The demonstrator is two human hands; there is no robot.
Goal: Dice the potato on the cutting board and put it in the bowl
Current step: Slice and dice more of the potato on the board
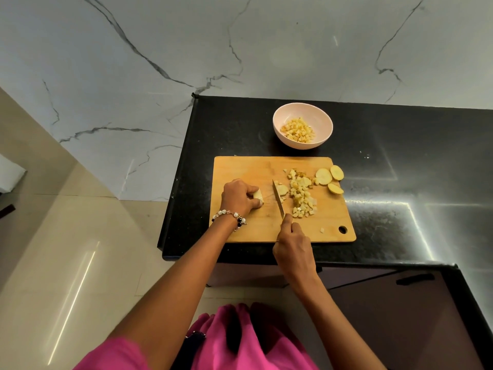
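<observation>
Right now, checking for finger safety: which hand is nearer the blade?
Right. The right hand grips the knife behind the blade; the left hand holds the potato beside it, apart.

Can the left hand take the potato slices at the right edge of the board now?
Probably not: the left hand grips a potato piece, and the knife and the diced pile lie between it and the slices.

counter [400, 169]: black, speckled | wall [133, 62]: grey-veined marble | floor [66, 249]: beige tiles | cabinet handle [414, 278]: dark
</observation>
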